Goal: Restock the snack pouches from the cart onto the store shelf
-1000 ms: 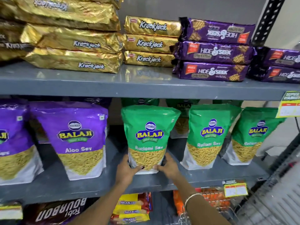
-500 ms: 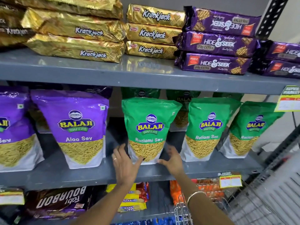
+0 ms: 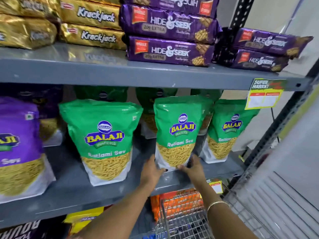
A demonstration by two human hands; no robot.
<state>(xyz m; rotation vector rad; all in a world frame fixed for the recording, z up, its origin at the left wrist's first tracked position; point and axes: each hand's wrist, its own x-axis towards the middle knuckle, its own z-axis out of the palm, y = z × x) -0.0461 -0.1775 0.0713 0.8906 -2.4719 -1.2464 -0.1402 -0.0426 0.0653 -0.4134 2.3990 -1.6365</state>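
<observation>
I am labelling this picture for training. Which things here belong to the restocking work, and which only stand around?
Part of the job:
- green pouch held at its base by left hand and right hand
- middle shelf
- wire cart
- other green pouches

Just standing around:
- purple pouch
- gold biscuit packs
- purple biscuit packs
- price tag

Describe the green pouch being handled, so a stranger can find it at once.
Look at the middle shelf, under the purple biscuit packs. Three green Ratlami Sev pouches stand in front. It is the centre pouch, the only one gripped at its base by both hands.
</observation>
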